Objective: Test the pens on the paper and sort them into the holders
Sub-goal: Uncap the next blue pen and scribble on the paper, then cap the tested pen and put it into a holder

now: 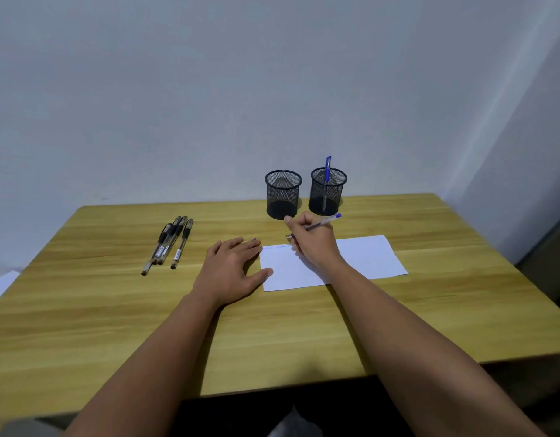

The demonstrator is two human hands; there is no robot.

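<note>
Standing holders (283, 193): two; black pens (170, 244): four

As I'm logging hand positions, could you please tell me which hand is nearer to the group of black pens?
Left. The left hand lies flat on the table just right of the black pens; the right hand, holding a blue pen, is farther right over the paper.

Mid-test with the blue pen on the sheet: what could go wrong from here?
The left hand only pins the white paper sheet's left edge, so it may pivot. The right hand, holding the blue-capped clear pen, works close to the two black mesh holders and could knock one.
</note>
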